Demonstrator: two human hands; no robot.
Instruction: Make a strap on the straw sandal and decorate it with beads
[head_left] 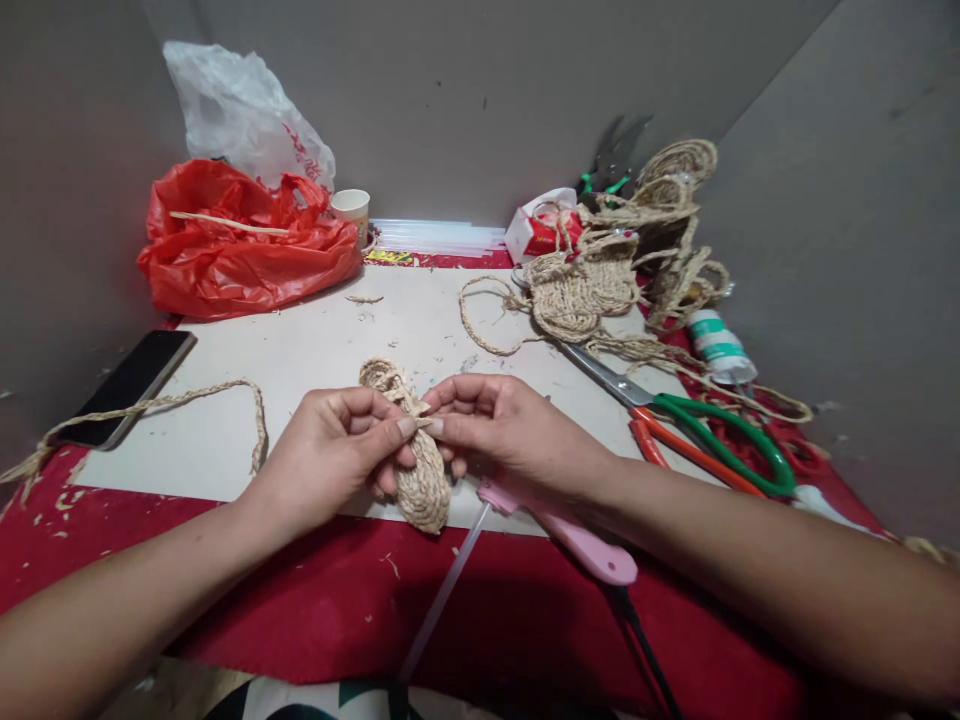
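Observation:
A small braided straw piece, shaped like a slipper sole, is held upright over the front of the white board. My left hand pinches its upper middle from the left, fingers closed round the edge. From the right, my right hand pinches a short straw strand at the same spot, its thumb tip close to the left thumb. A pink glue gun with a clear glue stick lies just under my right wrist, partly hidden by it.
Green and orange scissors and a heap of woven straw pieces lie at the right. A red plastic bag, a paper cup and clear sticks stand along the back. A phone and a braided cord are at the left.

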